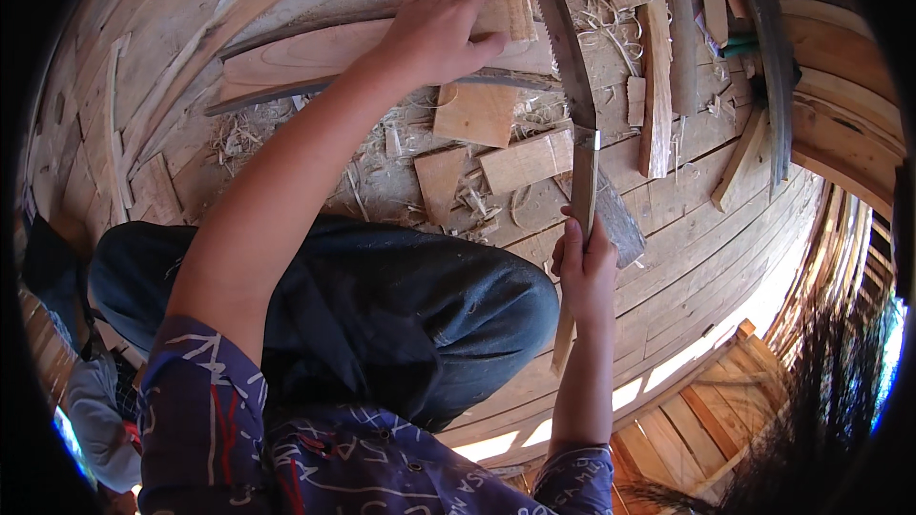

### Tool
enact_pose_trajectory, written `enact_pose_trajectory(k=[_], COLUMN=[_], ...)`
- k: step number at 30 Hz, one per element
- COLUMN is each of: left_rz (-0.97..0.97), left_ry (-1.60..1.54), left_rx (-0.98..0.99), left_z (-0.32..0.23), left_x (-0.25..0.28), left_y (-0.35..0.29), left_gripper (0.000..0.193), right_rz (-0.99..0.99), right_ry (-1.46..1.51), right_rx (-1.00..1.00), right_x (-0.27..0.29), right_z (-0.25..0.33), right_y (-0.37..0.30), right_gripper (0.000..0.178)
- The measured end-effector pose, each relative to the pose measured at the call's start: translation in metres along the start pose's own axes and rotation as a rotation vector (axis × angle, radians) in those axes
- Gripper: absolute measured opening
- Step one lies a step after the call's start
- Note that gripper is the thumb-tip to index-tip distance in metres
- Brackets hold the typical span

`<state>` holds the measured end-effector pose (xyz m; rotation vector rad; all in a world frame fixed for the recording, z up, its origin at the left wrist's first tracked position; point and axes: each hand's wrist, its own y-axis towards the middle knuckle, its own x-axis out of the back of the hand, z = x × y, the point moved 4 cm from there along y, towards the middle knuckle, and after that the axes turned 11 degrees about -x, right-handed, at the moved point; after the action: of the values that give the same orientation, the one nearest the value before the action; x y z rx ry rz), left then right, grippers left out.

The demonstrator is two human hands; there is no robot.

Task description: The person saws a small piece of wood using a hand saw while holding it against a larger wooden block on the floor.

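Observation:
My left hand [441, 29] is closed on a short wooden block [510, 17], fingers over its far side and thumb on the near side. The block rests on a wider plank [296, 62] lying across the floor. My right hand [584, 262] is wrapped round the long wooden handle of a handsaw [569, 52]. Its dark, slightly curved blade points away from me, teeth facing left. The blade passes just right of the block and across the plank's right end; whether it touches either, I cannot tell.
Wood offcuts [475, 114] and shavings lie on the board floor [697, 219] before my knees. A round-sided log piece [620, 219] is beside the saw handle. Long strips [656, 86] stretch along the right, and curved boards [224, 33] lie at left. Another person [100, 420] is at lower left.

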<state>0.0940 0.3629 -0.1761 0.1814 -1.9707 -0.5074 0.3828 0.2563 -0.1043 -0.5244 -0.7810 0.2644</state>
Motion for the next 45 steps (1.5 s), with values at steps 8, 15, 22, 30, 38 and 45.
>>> enact_pose_trajectory(k=[8, 15, 22, 30, 38, 45], left_rz=[0.156, 0.132, 0.132, 0.092, 0.073, 0.056], left_ry=[0.068, 0.129, 0.137, 0.125, 0.163, 0.173], left_rx=[0.05, 0.06, 0.046, 0.025, 0.005, 0.004], left_z=[-0.021, -0.023, -0.024, -0.026, -0.028, -0.026], left_x=[-0.001, -0.002, -0.001, 0.0, -0.001, -0.003], left_y=[0.001, 0.001, 0.001, -0.001, -0.003, -0.003], left_gripper=[0.056, 0.06, 0.06, 0.059, 0.058, 0.059], right_rz=[-0.041, -0.088, -0.132, -0.147, -0.171, -0.139], right_ry=[-0.162, -0.224, -0.241, -0.443, -0.475, -0.497], right_rx=[0.084, 0.132, 0.132, 0.151, 0.202, 0.103], right_x=[-0.002, -0.007, -0.003, -0.007, -0.011, 0.006], right_z=[-0.009, 0.001, -0.003, 0.015, 0.023, 0.026], right_y=[0.024, 0.023, 0.016, 0.028, 0.039, -0.003], right_gripper=[0.026, 0.017, 0.022, 0.02, 0.019, 0.015])
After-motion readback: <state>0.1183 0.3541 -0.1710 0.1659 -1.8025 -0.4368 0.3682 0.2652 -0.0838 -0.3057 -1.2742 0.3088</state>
